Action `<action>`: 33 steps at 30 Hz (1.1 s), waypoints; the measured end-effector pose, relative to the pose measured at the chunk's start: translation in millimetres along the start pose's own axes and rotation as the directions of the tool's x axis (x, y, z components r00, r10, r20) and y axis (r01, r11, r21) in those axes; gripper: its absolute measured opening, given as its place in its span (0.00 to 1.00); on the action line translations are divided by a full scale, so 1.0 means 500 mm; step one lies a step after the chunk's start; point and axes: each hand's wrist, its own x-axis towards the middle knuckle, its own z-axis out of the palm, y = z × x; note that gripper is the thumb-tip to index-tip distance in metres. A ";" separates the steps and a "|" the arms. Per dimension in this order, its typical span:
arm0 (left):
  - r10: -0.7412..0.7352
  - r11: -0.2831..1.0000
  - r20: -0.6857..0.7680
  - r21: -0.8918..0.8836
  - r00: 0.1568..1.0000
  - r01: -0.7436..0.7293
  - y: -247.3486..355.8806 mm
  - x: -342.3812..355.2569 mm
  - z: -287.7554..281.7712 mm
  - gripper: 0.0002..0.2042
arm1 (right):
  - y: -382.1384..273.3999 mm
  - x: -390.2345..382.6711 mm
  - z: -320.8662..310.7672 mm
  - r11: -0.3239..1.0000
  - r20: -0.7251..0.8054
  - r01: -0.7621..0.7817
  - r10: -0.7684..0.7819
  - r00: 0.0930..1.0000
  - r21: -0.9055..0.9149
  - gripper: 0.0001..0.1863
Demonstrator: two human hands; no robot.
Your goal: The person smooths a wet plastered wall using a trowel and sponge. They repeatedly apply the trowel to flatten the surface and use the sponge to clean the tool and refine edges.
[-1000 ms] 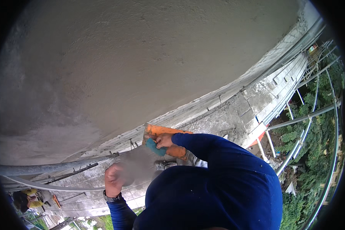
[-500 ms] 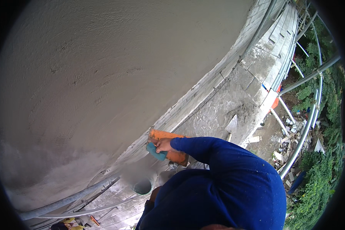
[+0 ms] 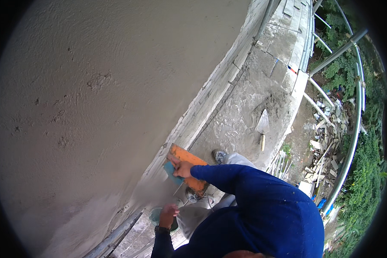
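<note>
My right hand [image 3: 183, 169] grips a teal pad [image 3: 171, 175] over an orange rectangular float [image 3: 191, 185], near the white block edge beside a wide grey plastered surface [image 3: 86, 99]. My left hand [image 3: 169, 213] is below, fingers curled, with what it holds, if anything, unclear. It is beside a pale bucket [image 3: 155, 217]; a grey blurred patch lies just above it. My shoes [image 3: 219, 157] stand on the plank walkway.
A trowel [image 3: 263, 122] with wooden handle lies on the mortar-streaked walkway [image 3: 241, 107] to my right. Metal scaffold tubes [image 3: 357, 107] run along the outer edge, with rubble [image 3: 327, 159] and greenery below. Another tube [image 3: 120, 234] runs at lower left.
The view has swung, so the walkway runs more upright and more trowel and rubble show. My left hand, out at lower left, then mostly hidden, is now nearer my right hand.
</note>
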 end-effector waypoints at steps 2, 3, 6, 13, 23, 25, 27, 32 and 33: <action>0.013 0.994 -0.124 -0.109 0.992 -0.027 0.012 0.170 -0.011 0.24 | 0.075 0.046 0.038 0.999 -0.089 -0.006 0.001 0.996 -0.052 0.19; 0.059 0.967 -0.122 -0.238 0.991 -0.087 -0.002 0.255 -0.018 0.26 | 0.099 0.072 0.047 0.996 -0.141 -0.012 -0.001 0.990 -0.089 0.19; 0.153 0.969 -0.143 -0.172 0.978 -0.176 -0.004 0.480 0.015 0.29 | 0.201 0.148 0.076 0.999 -0.297 0.025 -0.034 0.954 -0.032 0.19; 0.312 0.910 -0.137 -0.242 0.940 -0.337 -0.015 0.697 0.029 0.19 | 0.297 0.264 0.160 0.981 -0.524 0.194 -0.174 0.834 -0.017 0.22; 0.616 0.784 -0.246 0.099 0.748 -0.613 -0.201 0.645 -0.358 0.19 | 0.303 0.398 0.240 0.941 -0.684 0.194 0.050 0.728 0.276 0.25; 0.573 0.802 -0.338 0.047 0.746 -0.595 -0.257 0.555 -0.400 0.19 | 0.329 0.426 0.242 0.941 -0.713 0.153 0.116 0.692 0.302 0.25; 0.590 0.774 -0.454 0.083 0.668 -0.627 -0.313 0.415 -0.377 0.22 | 0.365 0.443 0.232 0.942 -0.722 0.096 0.179 0.668 0.322 0.24; 0.282 0.923 -0.926 0.333 0.250 0.193 -0.631 0.261 -0.413 0.30 | 0.470 0.515 0.176 0.956 -0.736 0.047 0.191 0.650 0.290 0.26; 0.216 0.954 -0.946 0.257 0.240 0.153 -0.665 0.254 -0.412 0.29 | 0.493 0.524 0.167 0.964 -0.747 0.042 0.177 0.641 0.264 0.26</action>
